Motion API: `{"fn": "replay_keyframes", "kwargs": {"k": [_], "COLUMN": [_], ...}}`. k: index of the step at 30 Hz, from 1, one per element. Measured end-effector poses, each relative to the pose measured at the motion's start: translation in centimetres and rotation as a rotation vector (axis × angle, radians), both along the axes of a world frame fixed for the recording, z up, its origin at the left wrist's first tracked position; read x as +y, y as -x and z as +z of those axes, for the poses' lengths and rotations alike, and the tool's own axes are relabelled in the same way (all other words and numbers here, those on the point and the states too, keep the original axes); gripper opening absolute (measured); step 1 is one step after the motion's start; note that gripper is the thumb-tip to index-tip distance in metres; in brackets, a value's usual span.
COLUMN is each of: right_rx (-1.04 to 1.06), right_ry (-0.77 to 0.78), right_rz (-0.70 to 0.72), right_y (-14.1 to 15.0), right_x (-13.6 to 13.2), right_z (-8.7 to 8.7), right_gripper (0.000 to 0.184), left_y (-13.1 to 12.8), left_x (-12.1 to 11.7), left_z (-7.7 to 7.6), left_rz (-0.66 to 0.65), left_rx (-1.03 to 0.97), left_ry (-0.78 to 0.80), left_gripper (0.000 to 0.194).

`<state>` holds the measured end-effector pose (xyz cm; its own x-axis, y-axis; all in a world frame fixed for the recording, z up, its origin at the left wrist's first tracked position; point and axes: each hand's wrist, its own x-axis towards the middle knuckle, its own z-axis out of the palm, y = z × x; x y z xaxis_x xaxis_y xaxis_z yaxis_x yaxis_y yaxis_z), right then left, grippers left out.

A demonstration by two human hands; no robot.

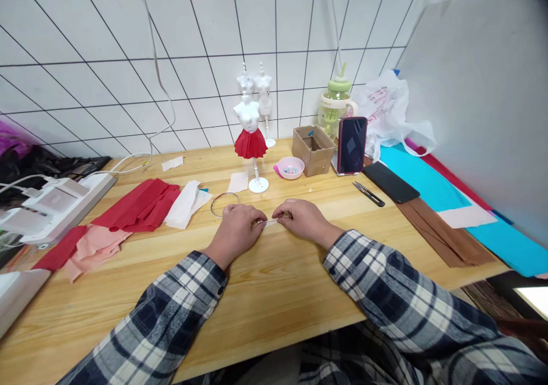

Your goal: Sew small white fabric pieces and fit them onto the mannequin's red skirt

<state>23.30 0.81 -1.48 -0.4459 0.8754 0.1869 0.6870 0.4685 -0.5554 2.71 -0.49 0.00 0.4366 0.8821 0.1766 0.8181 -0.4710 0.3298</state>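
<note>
Near the middle of the table, my left hand (240,225) and my right hand (302,218) face each other, a small gap between their fingertips. A thin, pale, wire-like strand (271,221) stretches across that gap, pinched at each end by thumb and fingers. Its exact kind is too small to make out. Just behind my left hand lies a thin wire ring (213,207), partly covered by that hand. A small white dress form (247,116) in a pleated red skirt (250,144) stands upright beyond my hands.
More white dress forms (264,93) stand behind. A pink bowl of beads (291,168), cardboard box (314,153), propped phone (351,145) and green-lidded bottle (336,108) line the back. Thread snips (369,194) lie right, near folded brown cloth (445,233). Red cloth (139,205) and a power strip (60,208) lie left.
</note>
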Motion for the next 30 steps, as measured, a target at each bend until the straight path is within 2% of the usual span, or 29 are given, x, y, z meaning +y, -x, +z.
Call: {"fn": "replay_keyframes", "kwargs": {"k": [13,19,26,30], "right_rx": [-0.107,-0.210,-0.330,-0.172], "right_ry": [-0.087,-0.121,-0.100,-0.051], "right_rz": [0.032,0.049,0.089,0.057], "right_y": [-0.1,0.1,0.3,0.2], "right_x": [-0.4,-0.7,-1.5,-1.2], "right_z": [0.2,0.8,2.0,1.4], "right_gripper": [0.019,0.029,0.030,0.030], "left_y": [-0.3,-0.2,0.1,0.3], "left_x": [-0.5,-0.7,-0.8,-0.7], "left_z": [0.7,1.0,2.0,1.6], "left_rz": [-0.064,-0.153,-0.262,-0.263], "left_rx": [0.099,0.178,0.235,0.231], "left_ry": [-0.087,-0.138,-0.190,-0.169], "left_gripper": [0.020,0.022,0.020,0.024]}}
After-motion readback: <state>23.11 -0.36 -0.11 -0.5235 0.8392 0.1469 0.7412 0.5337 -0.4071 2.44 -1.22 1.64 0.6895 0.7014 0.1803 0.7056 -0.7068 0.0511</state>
